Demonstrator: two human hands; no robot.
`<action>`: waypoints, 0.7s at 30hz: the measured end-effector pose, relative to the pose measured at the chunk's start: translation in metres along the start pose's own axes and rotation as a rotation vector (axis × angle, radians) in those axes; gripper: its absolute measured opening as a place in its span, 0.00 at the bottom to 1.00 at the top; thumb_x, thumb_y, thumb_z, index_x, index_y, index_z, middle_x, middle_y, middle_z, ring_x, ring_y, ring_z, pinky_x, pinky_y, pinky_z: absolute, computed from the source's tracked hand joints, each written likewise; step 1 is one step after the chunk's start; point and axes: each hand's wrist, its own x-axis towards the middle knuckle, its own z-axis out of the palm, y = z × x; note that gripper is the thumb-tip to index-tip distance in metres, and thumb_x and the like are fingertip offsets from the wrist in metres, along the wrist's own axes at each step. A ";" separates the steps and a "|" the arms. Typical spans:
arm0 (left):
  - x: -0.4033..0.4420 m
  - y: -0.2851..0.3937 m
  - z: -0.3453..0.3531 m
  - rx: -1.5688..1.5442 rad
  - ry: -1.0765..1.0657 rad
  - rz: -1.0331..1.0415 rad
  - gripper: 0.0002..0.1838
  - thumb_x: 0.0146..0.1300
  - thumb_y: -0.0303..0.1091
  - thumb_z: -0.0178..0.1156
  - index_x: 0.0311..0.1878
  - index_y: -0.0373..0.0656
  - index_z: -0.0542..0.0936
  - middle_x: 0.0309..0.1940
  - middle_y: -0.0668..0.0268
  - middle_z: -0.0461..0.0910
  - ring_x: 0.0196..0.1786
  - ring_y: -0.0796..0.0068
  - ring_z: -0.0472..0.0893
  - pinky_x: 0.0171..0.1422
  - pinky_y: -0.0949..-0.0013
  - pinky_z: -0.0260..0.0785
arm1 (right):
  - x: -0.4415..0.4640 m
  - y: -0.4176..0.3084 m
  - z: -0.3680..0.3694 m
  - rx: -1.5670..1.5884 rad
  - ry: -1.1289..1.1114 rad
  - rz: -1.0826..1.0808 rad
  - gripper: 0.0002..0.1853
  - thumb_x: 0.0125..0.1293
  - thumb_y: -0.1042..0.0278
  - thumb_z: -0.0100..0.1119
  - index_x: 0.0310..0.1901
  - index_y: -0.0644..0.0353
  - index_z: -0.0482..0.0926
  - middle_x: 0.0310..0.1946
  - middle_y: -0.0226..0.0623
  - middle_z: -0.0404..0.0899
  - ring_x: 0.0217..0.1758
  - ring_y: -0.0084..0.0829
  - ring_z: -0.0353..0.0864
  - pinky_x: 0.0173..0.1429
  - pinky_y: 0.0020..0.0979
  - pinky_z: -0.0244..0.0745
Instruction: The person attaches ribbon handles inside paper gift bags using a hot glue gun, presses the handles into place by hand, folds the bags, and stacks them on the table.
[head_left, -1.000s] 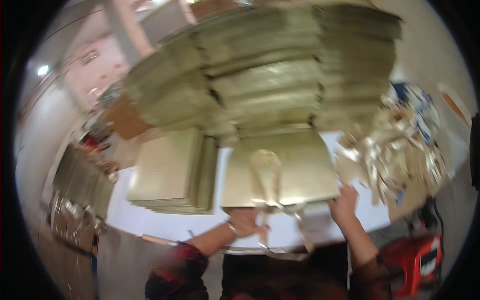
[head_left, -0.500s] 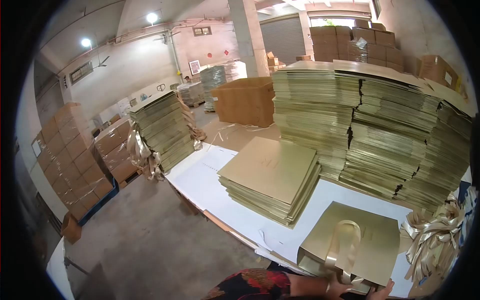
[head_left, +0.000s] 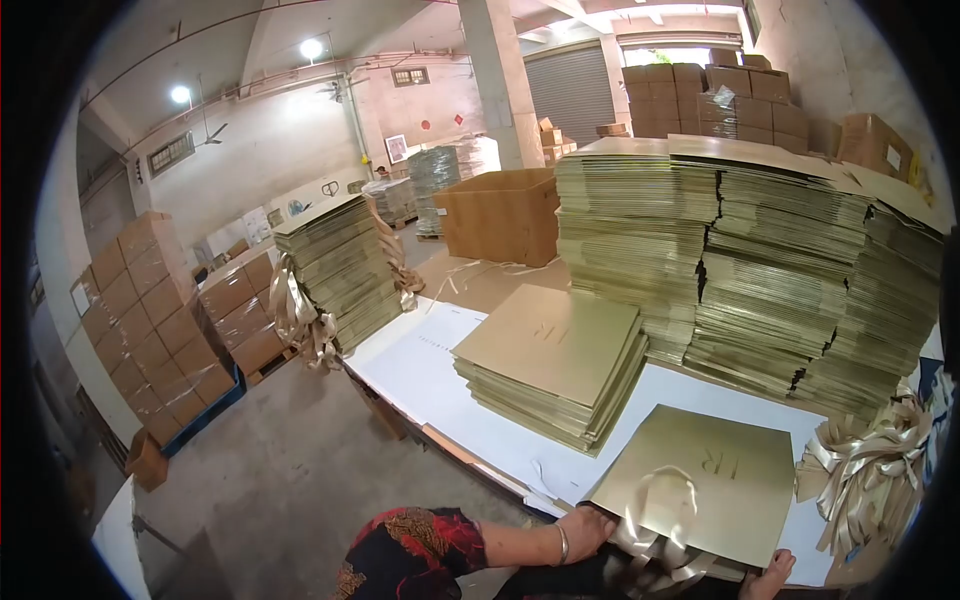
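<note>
Between the left hand [head_left: 584, 531] and the right hand [head_left: 769, 579], a gold bag [head_left: 720, 470] lies face up over the white sheet [head_left: 690, 385]. The left fingers curl nearly closed on its near left edge; the right touches its near right corner, but the frame cuts it off, so I cannot tell how firmly it holds. Just right of the left fingers hangs a ribbon [head_left: 675, 550], best kept clear of the edges. Light, even pressure from both hands should spare the smooth panel creases. Beyond the left hand stands a pile [head_left: 550, 340].
</note>
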 end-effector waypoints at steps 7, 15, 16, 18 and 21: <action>-0.017 0.015 -0.033 -0.403 0.416 0.404 0.22 0.50 0.37 0.59 0.49 0.37 0.76 0.48 0.56 0.75 0.51 0.58 0.75 0.50 0.60 0.71 | -0.003 -0.001 -0.046 -0.002 -0.292 -0.359 0.51 0.31 0.61 0.80 0.61 0.68 0.66 0.61 0.57 0.63 0.64 0.58 0.64 0.69 0.46 0.60; -0.089 -0.046 -0.011 -0.976 0.153 -0.702 0.10 0.63 0.38 0.56 0.37 0.42 0.81 0.31 0.68 0.81 0.32 0.71 0.80 0.34 0.67 0.74 | 0.074 -0.006 -0.091 0.759 -0.246 0.288 0.18 0.67 0.56 0.57 0.44 0.65 0.80 0.32 0.30 0.79 0.35 0.22 0.77 0.36 0.27 0.73; -0.065 -0.054 -0.033 -1.206 0.312 -0.779 0.12 0.64 0.41 0.57 0.38 0.41 0.80 0.31 0.69 0.80 0.34 0.74 0.79 0.34 0.67 0.73 | 0.085 -0.009 -0.084 0.758 -0.248 0.282 0.18 0.67 0.56 0.57 0.44 0.65 0.80 0.32 0.30 0.79 0.35 0.22 0.77 0.36 0.27 0.73; -0.014 -0.068 -0.062 -1.591 0.471 -0.872 0.17 0.66 0.47 0.55 0.42 0.42 0.79 0.33 0.67 0.79 0.40 0.75 0.78 0.37 0.67 0.71 | 0.105 -0.022 -0.064 0.925 -0.355 0.417 0.19 0.65 0.50 0.59 0.39 0.62 0.81 0.31 0.29 0.78 0.32 0.22 0.75 0.31 0.28 0.71; 0.040 -0.069 -0.082 -1.483 0.201 -0.772 0.29 0.65 0.59 0.52 0.38 0.37 0.81 0.30 0.65 0.80 0.30 0.74 0.77 0.32 0.67 0.70 | 0.103 -0.030 -0.036 0.773 -0.523 0.413 0.18 0.63 0.55 0.61 0.39 0.66 0.81 0.27 0.30 0.79 0.26 0.21 0.74 0.28 0.27 0.69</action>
